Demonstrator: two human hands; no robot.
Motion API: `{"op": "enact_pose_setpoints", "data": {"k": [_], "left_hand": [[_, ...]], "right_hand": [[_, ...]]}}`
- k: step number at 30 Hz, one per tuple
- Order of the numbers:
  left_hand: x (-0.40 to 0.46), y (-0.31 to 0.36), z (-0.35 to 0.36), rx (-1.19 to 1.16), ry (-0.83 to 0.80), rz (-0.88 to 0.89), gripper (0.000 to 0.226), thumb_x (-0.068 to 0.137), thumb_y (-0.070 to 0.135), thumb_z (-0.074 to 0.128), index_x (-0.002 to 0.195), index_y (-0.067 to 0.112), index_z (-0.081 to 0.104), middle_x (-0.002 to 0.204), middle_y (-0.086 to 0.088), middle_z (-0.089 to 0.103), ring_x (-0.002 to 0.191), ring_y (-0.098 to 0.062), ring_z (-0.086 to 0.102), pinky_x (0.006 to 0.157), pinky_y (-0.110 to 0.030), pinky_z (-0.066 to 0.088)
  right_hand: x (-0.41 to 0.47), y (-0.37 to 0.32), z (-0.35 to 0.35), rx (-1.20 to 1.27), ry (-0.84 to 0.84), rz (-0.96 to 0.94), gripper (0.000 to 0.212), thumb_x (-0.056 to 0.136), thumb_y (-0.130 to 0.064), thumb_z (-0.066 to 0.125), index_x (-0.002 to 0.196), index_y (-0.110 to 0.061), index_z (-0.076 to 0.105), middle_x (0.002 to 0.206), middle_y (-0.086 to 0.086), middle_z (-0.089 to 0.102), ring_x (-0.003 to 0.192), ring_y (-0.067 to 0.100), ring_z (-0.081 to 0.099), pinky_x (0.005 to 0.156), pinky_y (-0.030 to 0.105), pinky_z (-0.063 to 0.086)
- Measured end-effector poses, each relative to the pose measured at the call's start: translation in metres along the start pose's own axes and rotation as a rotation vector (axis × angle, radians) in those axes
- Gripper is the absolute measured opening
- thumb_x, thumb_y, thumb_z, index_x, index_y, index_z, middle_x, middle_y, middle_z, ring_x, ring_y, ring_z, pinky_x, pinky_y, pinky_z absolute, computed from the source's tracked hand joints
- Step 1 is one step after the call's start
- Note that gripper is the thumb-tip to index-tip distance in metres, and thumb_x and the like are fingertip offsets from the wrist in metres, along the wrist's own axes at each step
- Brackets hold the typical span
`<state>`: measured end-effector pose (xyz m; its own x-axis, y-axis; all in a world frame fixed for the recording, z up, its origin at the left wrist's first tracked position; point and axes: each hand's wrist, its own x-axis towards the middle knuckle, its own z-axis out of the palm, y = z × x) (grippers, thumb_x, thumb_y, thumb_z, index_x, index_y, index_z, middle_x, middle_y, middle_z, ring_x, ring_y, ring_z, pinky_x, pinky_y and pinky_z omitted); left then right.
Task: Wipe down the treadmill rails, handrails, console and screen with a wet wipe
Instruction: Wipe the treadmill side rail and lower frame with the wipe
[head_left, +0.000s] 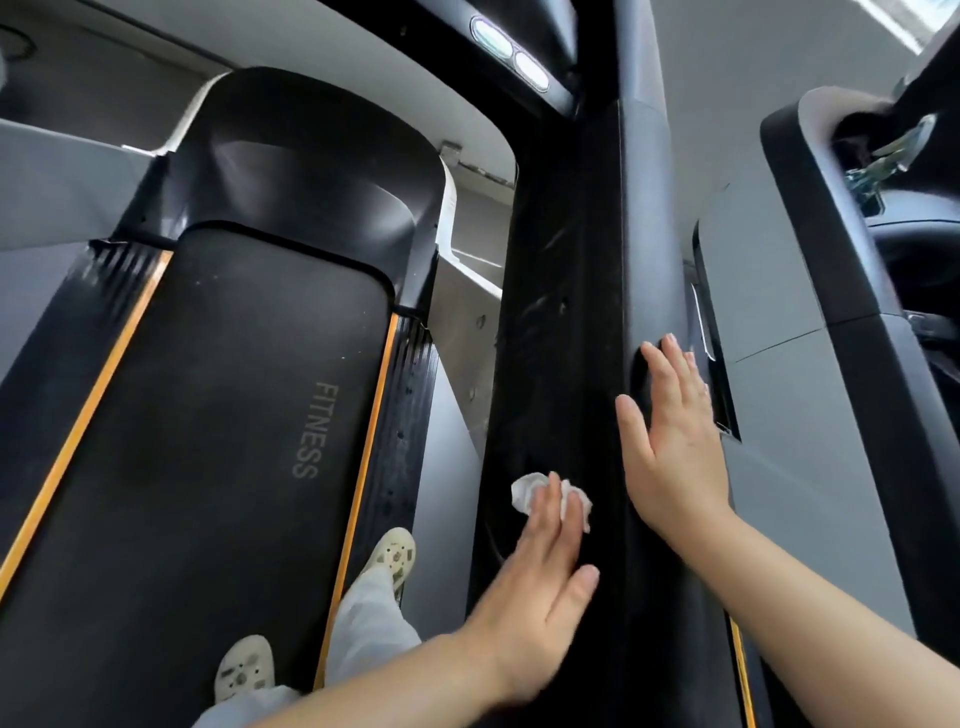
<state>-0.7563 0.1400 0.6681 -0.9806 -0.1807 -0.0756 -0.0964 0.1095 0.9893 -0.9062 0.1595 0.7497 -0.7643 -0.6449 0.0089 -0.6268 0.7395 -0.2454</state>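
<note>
A wide black handrail (566, 291) of the treadmill runs from the bottom of the view up to the console at the top. My left hand (540, 587) lies flat on it with fingers stretched, pressing a crumpled white wet wipe (524, 491) against its top surface. My right hand (670, 436) rests open and flat on the rail's right edge, a little farther along, holding nothing. The black running belt (218, 415), printed with FITNESS, lies to the left between orange-striped side rails (363, 447).
My feet in pale perforated shoes (392, 558) stand on the belt's right edge and side rail. Two oval lights (511, 52) glow on the console at top. A neighbouring machine's dark frame (831, 270) stands to the right over grey floor.
</note>
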Motion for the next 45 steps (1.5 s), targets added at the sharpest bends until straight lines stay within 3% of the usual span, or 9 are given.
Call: {"op": "enact_pose_setpoints", "data": {"k": [3,8,15,24,27,31,36,42,45], "left_hand": [[0.049,0.006,-0.024,-0.148,0.066,-0.08,0.054,0.103,0.026,0.022,0.143,0.022,-0.015,0.143,0.018,-0.029,0.136,0.001,-0.025,0.108,-0.011,-0.012],[0.101,-0.015,-0.056,-0.183,0.07,-0.15,0.049,0.103,0.025,0.014,0.146,0.021,-0.011,0.155,0.007,-0.018,0.14,-0.002,-0.016,0.115,-0.022,-0.007],[-0.01,-0.015,-0.004,-0.112,-0.024,-0.058,0.055,0.093,0.04,0.015,0.125,0.04,-0.03,0.139,0.024,-0.035,0.133,0.011,-0.026,0.098,0.001,-0.016],[0.099,-0.046,-0.042,-0.323,0.172,-0.206,0.048,0.103,0.033,0.015,0.145,0.027,-0.007,0.153,0.019,-0.012,0.139,0.003,-0.012,0.116,-0.025,-0.003],[0.054,-0.062,-0.01,-0.224,0.166,-0.142,0.052,0.094,0.061,0.015,0.136,0.038,-0.006,0.143,0.037,-0.018,0.13,0.019,-0.019,0.114,-0.018,-0.006],[0.014,-0.052,0.006,-0.325,0.111,-0.214,0.057,0.084,0.068,0.016,0.13,0.046,-0.011,0.145,0.025,-0.021,0.127,0.021,-0.02,0.101,0.0,-0.007],[0.083,-0.057,-0.034,-0.464,0.181,-0.293,0.05,0.103,0.034,0.014,0.148,0.019,-0.002,0.155,0.01,-0.004,0.139,0.002,-0.005,0.114,-0.02,-0.001],[0.053,-0.14,0.04,-0.211,0.117,-0.34,0.069,0.081,0.079,0.013,0.131,0.04,-0.014,0.142,0.024,-0.018,0.135,0.009,-0.019,0.1,0.0,-0.008],[0.06,-0.124,0.028,-0.418,0.167,-0.54,0.053,0.102,0.04,0.016,0.146,0.022,-0.007,0.155,0.007,-0.01,0.138,0.002,-0.01,0.107,-0.013,-0.002]], "right_hand": [[0.02,-0.004,-0.001,-0.058,-0.027,-0.021,0.056,0.099,-0.036,0.032,0.15,-0.015,0.021,0.159,-0.001,0.01,0.146,0.016,0.0,0.116,0.026,0.0],[0.041,-0.012,-0.001,-0.048,-0.027,0.031,0.056,0.099,-0.033,0.033,0.151,-0.023,0.014,0.159,-0.007,0.005,0.146,0.011,-0.004,0.119,0.033,0.003],[0.041,-0.011,-0.001,-0.039,-0.022,0.024,0.056,0.099,-0.032,0.034,0.151,-0.025,0.015,0.159,-0.01,0.005,0.145,0.008,-0.005,0.117,0.029,0.002],[0.041,-0.011,-0.002,-0.035,-0.018,0.029,0.054,0.1,-0.03,0.033,0.151,-0.026,0.017,0.159,-0.011,0.007,0.145,0.008,-0.003,0.116,0.028,0.002],[0.04,-0.01,-0.002,-0.035,-0.019,0.024,0.054,0.1,-0.03,0.033,0.151,-0.025,0.017,0.159,-0.011,0.007,0.145,0.008,-0.002,0.115,0.025,0.0],[0.042,-0.01,-0.002,-0.03,-0.016,0.024,0.054,0.1,-0.03,0.034,0.151,-0.024,0.017,0.159,-0.01,0.008,0.146,0.009,-0.002,0.115,0.025,0.0],[0.041,-0.01,-0.002,-0.015,-0.007,0.03,0.054,0.099,-0.03,0.034,0.151,-0.025,0.018,0.159,-0.011,0.008,0.146,0.009,-0.002,0.115,0.025,0.003],[0.041,-0.009,-0.001,-0.02,-0.01,0.024,0.055,0.099,-0.031,0.034,0.151,-0.025,0.017,0.159,-0.011,0.007,0.145,0.009,-0.002,0.115,0.025,0.003],[0.042,-0.01,-0.001,-0.028,-0.014,0.026,0.054,0.099,-0.031,0.034,0.151,-0.025,0.017,0.159,-0.011,0.007,0.145,0.009,-0.002,0.115,0.026,0.003]]}}
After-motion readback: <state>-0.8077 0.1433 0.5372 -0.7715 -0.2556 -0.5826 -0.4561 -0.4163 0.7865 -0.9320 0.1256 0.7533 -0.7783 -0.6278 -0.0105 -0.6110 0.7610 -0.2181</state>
